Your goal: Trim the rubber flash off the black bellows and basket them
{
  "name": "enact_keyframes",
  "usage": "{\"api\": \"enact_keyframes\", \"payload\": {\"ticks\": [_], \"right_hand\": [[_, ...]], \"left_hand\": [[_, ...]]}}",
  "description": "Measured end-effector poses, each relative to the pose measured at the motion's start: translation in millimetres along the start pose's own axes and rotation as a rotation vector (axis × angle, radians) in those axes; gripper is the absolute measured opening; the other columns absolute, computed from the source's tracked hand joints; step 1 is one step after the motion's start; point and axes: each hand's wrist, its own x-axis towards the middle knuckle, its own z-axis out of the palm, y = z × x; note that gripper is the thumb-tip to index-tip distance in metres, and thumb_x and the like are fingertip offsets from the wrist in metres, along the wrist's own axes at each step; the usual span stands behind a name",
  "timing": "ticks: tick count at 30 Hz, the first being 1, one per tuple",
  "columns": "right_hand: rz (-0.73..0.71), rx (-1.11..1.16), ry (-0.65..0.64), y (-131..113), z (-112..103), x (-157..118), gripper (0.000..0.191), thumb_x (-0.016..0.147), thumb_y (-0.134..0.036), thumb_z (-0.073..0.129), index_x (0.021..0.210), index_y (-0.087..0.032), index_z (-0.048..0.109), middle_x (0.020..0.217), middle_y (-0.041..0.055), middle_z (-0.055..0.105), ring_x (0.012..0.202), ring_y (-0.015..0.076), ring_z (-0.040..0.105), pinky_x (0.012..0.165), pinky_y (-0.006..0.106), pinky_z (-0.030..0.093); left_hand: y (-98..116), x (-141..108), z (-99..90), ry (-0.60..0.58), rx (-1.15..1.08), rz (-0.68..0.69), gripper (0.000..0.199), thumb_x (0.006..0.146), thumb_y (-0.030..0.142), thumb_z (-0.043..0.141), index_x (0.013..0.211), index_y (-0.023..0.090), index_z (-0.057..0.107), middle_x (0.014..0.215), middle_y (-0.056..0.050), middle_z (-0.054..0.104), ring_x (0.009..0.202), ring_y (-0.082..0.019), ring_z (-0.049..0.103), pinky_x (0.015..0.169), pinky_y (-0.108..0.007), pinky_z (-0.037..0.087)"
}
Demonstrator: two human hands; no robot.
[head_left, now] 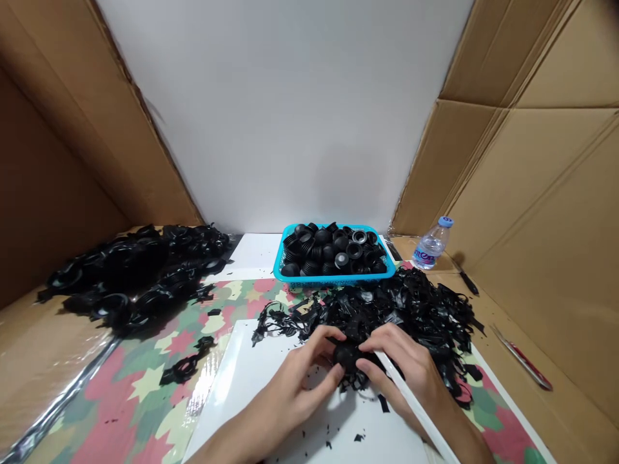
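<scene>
A round black rubber part (347,356) is gripped between the fingertips of my left hand (309,374), over the white board (232,393). My right hand (411,367) is closed around a long, slim white tool (416,406) that slants down to the lower right, and its fingertips touch the right side of the rubber part. What kind of tool it is I cannot make out, since its tip is hidden at my fingers. Black rubber scraps (406,303) are heaped just beyond both hands, and small bits lie on the board.
A blue basket (333,280) full of black ribbed rubber parts stands behind the scraps. At left is a large pile of black rubber pieces (135,264). On the right are a water bottle (432,245), a dark-handled tool (467,278) and a red-handled tool (525,361). Cardboard walls (546,187) enclose the sides.
</scene>
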Motion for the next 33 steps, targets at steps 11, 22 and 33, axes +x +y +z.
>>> {"api": "enact_keyframes", "payload": {"ticks": [11, 22, 33], "right_hand": [[-0.021, 0.034, -0.003, -0.4, 7.0, -8.4, 0.014, 0.112, -0.014, 0.059, 0.108, -0.022, 0.069, 0.093, 0.0041, 0.068, 0.081, 0.0186, 0.069, 0.072, 0.029, 0.055], [-0.012, -0.046, -0.041, -13.4, 2.0, -6.6, 0.037, 0.107, -0.035, 0.076, 0.141, -0.023, 0.067, 0.115, 0.012, 0.073, 0.103, 0.0276, 0.071, 0.088, 0.041, 0.061], [0.136, 0.036, 0.06, -16.9, 3.0, -1.8, 0.022, 0.115, -0.024, 0.06, 0.096, -0.024, 0.07, 0.089, 0.0012, 0.068, 0.079, 0.0167, 0.069, 0.074, 0.028, 0.054]], "left_hand": [[15.5, -1.2, -2.0, -0.031, -0.05, -0.068, 0.037, 0.095, 0.042, 0.08, 0.126, 0.025, 0.068, 0.115, -0.003, 0.076, 0.102, -0.025, 0.067, 0.088, -0.033, 0.053], [1.7, 5.2, 5.3, 0.099, 0.021, 0.025, 0.029, 0.09, 0.036, 0.082, 0.113, 0.024, 0.07, 0.11, -0.004, 0.065, 0.097, -0.024, 0.06, 0.087, -0.035, 0.05], [8.6, 4.9, 7.3, 0.016, 0.024, -0.074, 0.027, 0.085, 0.034, 0.092, 0.107, 0.024, 0.079, 0.103, -0.001, 0.073, 0.095, -0.024, 0.064, 0.082, -0.031, 0.045]]}}
